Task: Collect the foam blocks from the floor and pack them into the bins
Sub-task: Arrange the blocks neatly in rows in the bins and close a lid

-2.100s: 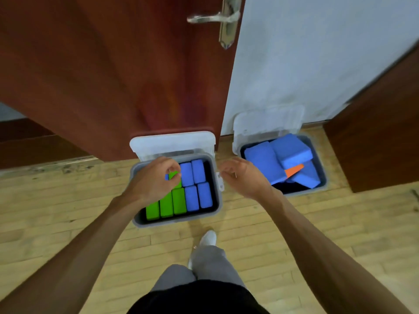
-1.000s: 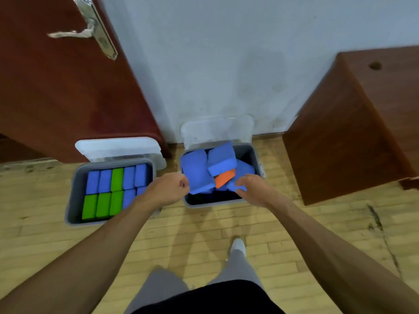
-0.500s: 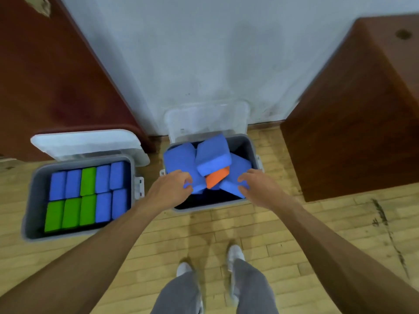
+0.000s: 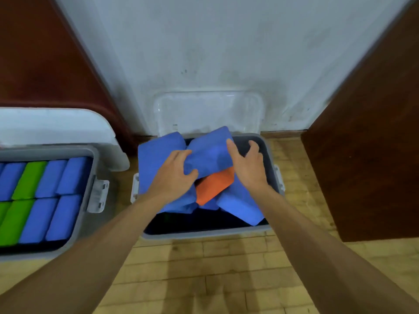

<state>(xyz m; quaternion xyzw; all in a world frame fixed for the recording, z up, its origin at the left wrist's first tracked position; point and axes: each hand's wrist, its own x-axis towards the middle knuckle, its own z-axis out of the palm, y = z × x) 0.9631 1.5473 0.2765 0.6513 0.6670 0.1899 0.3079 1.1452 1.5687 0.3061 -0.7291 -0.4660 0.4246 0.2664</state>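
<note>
Head view: the left hand and right hand both clasp the topmost blue rectangular foam block, fingers curled round its ends, over the grey plastic bin. An orange foam block lies beneath at 6 o'clock. At 9 o'clock, a second grey plastic bin holds rows of blue and green foam blocks.

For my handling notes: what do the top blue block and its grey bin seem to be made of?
Top blue block: matte soft foam, apparently; it creases where the left hand and right hand grip it. Grey bin: smooth hard plastic, probably; moulded rim, clip latches.
</note>
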